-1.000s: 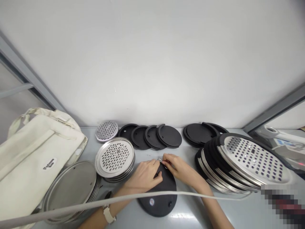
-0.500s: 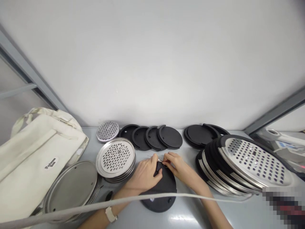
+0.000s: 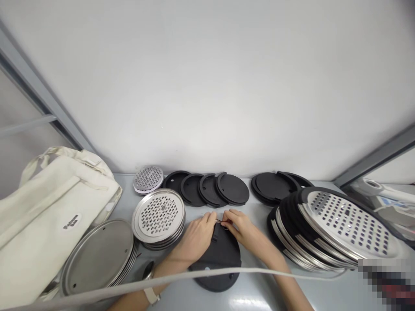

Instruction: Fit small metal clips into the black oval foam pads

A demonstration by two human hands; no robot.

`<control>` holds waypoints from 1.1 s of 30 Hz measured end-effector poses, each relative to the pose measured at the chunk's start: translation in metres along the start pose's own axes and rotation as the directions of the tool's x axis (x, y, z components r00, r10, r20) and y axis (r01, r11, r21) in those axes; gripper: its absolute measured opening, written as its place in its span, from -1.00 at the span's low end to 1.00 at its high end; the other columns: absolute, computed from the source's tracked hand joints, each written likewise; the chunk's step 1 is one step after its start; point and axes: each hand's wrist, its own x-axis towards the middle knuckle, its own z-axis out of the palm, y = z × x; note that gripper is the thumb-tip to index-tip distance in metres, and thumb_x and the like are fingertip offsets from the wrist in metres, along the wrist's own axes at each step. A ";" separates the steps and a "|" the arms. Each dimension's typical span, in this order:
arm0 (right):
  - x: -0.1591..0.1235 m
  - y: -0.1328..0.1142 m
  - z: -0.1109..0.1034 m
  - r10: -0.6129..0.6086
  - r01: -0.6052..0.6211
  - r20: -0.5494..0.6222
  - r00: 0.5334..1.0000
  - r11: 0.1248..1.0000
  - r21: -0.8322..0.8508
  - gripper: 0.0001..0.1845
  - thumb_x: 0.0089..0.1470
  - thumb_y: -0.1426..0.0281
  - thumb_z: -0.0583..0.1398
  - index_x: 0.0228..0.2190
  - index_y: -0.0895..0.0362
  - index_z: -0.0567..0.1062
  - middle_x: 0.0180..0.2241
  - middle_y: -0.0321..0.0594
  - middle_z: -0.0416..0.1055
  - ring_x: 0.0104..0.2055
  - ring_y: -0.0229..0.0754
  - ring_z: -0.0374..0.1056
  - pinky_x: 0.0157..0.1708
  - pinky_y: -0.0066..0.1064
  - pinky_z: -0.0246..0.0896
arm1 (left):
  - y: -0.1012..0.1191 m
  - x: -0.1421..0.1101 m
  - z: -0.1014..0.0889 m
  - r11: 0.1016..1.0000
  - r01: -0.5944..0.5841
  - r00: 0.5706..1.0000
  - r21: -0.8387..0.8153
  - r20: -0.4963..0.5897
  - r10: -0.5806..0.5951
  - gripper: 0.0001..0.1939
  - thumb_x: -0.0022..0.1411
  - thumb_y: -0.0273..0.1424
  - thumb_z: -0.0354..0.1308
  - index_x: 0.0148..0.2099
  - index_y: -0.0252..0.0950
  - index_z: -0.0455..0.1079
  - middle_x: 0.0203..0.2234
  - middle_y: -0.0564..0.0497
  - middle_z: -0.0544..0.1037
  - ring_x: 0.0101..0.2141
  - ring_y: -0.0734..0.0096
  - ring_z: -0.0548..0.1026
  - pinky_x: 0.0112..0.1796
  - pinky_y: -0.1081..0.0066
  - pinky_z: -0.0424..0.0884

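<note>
A black round plate [image 3: 223, 250] lies on the table in front of me, with a raised slot-like part near its far edge. Over that far edge my left hand [image 3: 199, 237] is closed, thumb and fingers pinching one end of a small thin metal piece [image 3: 218, 221]. My right hand [image 3: 238, 226] pinches the other end, where a small wire-like loop shows beneath the fingertips. The exact kind of this metal piece is too small to tell. On the left wrist is a watch with a pale strap [image 3: 151, 296].
Stacked grater discs [image 3: 158, 216] and plain metal discs [image 3: 100, 255] stand at left, beside a cream bag [image 3: 55, 220]. Black round plates [image 3: 231, 188] overlap along the wall. A tall stack of black-rimmed graters [image 3: 348, 220] leans at right. A pale cord [image 3: 259, 271] crosses in front.
My left thumb has moved up from the plate's raised part to the metal piece, uncovering that part. My right hand stays pinched at nearly the same place. The view has shifted slightly.
</note>
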 end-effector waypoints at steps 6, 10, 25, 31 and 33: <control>0.000 -0.003 -0.002 0.003 -0.003 -0.016 1.000 1.000 -0.019 -0.84 0.21 0.48 0.02 -0.43 0.10 0.26 -0.38 -0.24 0.32 -0.30 -0.16 0.25 -0.27 -0.36 0.15 | -0.005 0.001 0.000 0.994 0.044 0.997 -0.102 -0.054 -0.050 -0.80 0.40 -0.47 -0.23 -0.22 -0.25 0.20 -0.33 0.02 0.37 -0.41 0.41 0.44 -0.46 0.43 0.20; -0.001 -0.004 -0.002 0.016 -0.017 -0.020 1.000 0.999 -0.050 -0.82 0.24 0.44 0.00 -0.44 0.09 0.23 -0.41 -0.25 0.30 -0.32 -0.16 0.24 -0.30 -0.36 0.14 | -0.007 0.002 -0.002 0.986 0.049 0.997 -0.160 -0.058 -0.059 -0.80 0.40 -0.44 -0.20 -0.24 -0.25 0.23 -0.32 0.04 0.33 -0.41 0.46 0.44 -0.43 0.47 0.23; -0.005 -0.002 -0.005 0.047 -0.048 -0.012 0.999 0.995 -0.084 -0.82 0.22 0.41 0.02 -0.45 0.10 0.24 -0.44 -0.25 0.28 -0.37 -0.19 0.24 -0.36 -0.39 0.15 | -0.009 -0.001 0.000 0.961 -0.079 0.991 -0.264 -0.128 0.046 -0.77 0.38 -0.47 -0.16 -0.11 -0.21 0.32 -0.27 0.03 0.38 -0.30 0.48 0.45 -0.27 0.49 0.37; -0.005 -0.011 -0.006 0.003 -0.003 -0.033 0.999 1.000 -0.021 -0.90 0.18 0.36 0.11 -0.23 0.07 0.31 -0.34 -0.25 0.30 -0.27 -0.16 0.27 -0.24 -0.36 0.19 | -0.007 -0.003 -0.004 0.958 -0.147 0.980 -0.246 -0.169 0.107 -0.78 0.39 -0.46 -0.16 -0.09 -0.23 0.31 -0.28 0.03 0.41 -0.25 0.43 0.44 -0.22 0.43 0.39; -0.004 -0.010 -0.004 -0.023 0.022 -0.019 1.000 0.998 -0.050 -0.95 0.19 0.39 0.08 -0.28 0.07 0.34 -0.34 -0.24 0.29 -0.26 -0.15 0.27 -0.24 -0.36 0.19 | -0.007 -0.003 -0.005 0.962 -0.154 0.980 -0.226 -0.163 0.119 -0.78 0.39 -0.46 -0.16 -0.09 -0.24 0.31 -0.28 0.03 0.41 -0.25 0.41 0.44 -0.23 0.41 0.39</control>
